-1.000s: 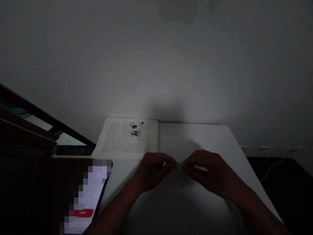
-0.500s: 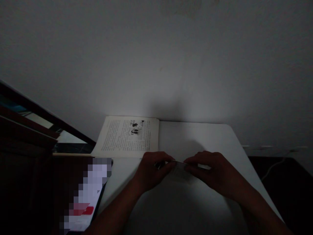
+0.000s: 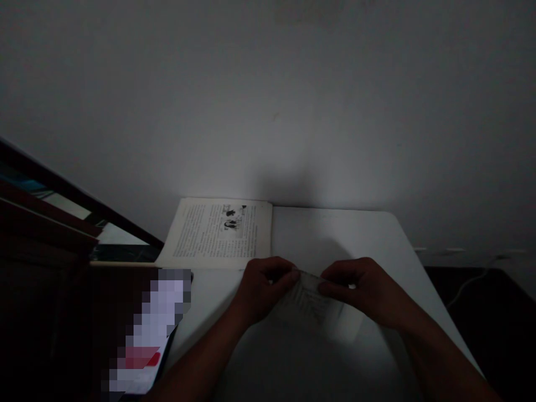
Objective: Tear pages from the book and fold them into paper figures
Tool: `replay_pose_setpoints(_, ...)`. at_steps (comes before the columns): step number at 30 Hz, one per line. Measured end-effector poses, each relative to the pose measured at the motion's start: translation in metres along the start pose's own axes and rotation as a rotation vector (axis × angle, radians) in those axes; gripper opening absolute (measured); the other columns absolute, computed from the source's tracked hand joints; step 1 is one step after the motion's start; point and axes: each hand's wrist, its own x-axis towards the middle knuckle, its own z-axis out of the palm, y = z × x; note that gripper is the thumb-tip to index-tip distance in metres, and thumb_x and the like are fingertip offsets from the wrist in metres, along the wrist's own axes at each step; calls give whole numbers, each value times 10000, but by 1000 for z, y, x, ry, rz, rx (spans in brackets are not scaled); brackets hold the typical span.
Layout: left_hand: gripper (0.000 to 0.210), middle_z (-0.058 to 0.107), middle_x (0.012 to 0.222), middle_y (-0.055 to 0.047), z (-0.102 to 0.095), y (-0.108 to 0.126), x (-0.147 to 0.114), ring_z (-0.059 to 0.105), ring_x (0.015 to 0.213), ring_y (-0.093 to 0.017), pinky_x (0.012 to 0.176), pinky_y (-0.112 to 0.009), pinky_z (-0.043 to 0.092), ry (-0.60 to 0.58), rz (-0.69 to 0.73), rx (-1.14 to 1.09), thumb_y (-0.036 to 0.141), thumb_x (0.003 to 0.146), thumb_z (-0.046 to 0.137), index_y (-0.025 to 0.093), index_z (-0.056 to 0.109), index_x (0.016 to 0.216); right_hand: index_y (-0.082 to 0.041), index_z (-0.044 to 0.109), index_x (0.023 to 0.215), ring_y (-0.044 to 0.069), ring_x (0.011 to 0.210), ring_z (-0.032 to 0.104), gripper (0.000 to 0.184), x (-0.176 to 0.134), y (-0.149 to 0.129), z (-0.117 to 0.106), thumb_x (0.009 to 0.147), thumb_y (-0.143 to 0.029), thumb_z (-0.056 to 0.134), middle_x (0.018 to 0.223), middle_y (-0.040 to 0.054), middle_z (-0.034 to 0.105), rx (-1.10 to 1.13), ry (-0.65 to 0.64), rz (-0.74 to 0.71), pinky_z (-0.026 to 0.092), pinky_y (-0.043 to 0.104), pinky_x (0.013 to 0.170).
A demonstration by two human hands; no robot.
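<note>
Between my two hands a small piece of printed paper is held up by its upper edge, above the white table. Dark lines, like print, show faintly on its near face. My left hand pinches the left part of that edge between thumb and fingers. The right part is pinched the same way by my right hand. The lower end of the paper is dim and blurred, so I cannot tell its exact outline or whether it is folded.
Printed pages with a small picture lie at the table's back left, against the wall. A lit phone-like screen, partly blurred out, stands at the left edge. A pale cable runs beyond the table's right side.
The paper's near face has come more into view, with its print now visible. My right hand has shifted slightly along the edge; my left hand is nearly in the same place.
</note>
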Motion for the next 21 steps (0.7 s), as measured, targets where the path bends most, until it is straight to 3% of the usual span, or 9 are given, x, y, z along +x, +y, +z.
replay_pose_setpoints(8, 112, 617, 606, -6, 1, 2, -1, 527, 538, -101, 501, -200, 393, -7, 64, 63, 229, 752, 597, 146, 666, 722, -211, 684, 770, 139, 590, 588, 117, -1, -5, 0, 780, -296, 605, 665, -7, 667, -124, 9, -37, 449, 240, 518)
replay_pose_setpoints(14, 93, 607, 638, -11, 5, 7, -2, 458, 510, -79, 492, -198, 371, -38, 285, 121, 176, 756, 574, 152, 657, 722, -214, 655, 777, 142, 662, 597, 70, -2, -15, 7, 774, -220, 585, 717, -3, 666, -206, 135, -204, 455, 261, 617)
replay_pose_setpoints(21, 54, 615, 697, -19, 6, 5, -4, 497, 549, -85, 523, -209, 418, 56, 487, 185, 143, 749, 588, 164, 624, 783, -204, 633, 732, 151, 638, 553, 91, -1, -17, 16, 770, -178, 555, 666, 13, 630, -467, 278, -442, 405, 295, 630)
